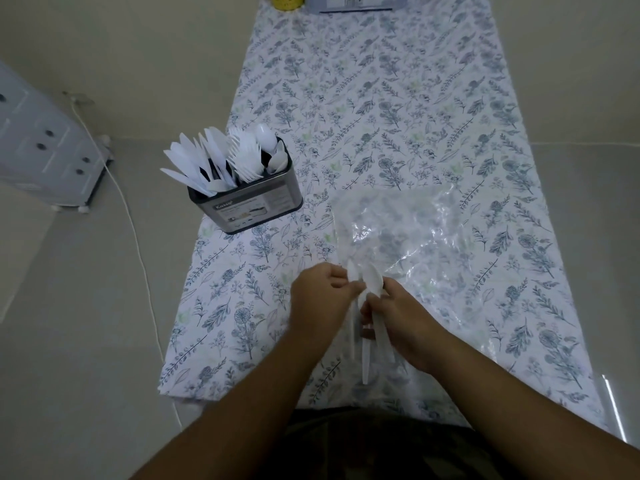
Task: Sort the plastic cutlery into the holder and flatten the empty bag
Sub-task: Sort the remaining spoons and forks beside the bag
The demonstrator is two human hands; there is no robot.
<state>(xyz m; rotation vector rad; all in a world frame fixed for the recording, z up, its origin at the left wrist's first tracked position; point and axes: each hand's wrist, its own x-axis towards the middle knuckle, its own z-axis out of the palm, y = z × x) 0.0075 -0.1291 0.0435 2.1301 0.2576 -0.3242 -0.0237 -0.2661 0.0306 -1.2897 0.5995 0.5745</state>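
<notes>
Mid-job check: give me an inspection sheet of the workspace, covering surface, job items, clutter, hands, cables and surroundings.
Surface: table under a floral cloth.
Job's things: holder near the left edge, stuffed with white knives, forks and spoons; clear bag crumpled, not flattened; several spoons held in the hands.
Clutter: yellow container and a printed sheet at the far end.
Grippers: left hand and right hand both grip the spoons.
Cables: white cord trailing across the floor on the left.
Surroundings: pale drawer unit on wheels at left; tiled floor.

Floral-cloth table (398,98): cutlery holder (247,202) left, crumpled clear bag (408,230) centre-right, near front.
</notes>
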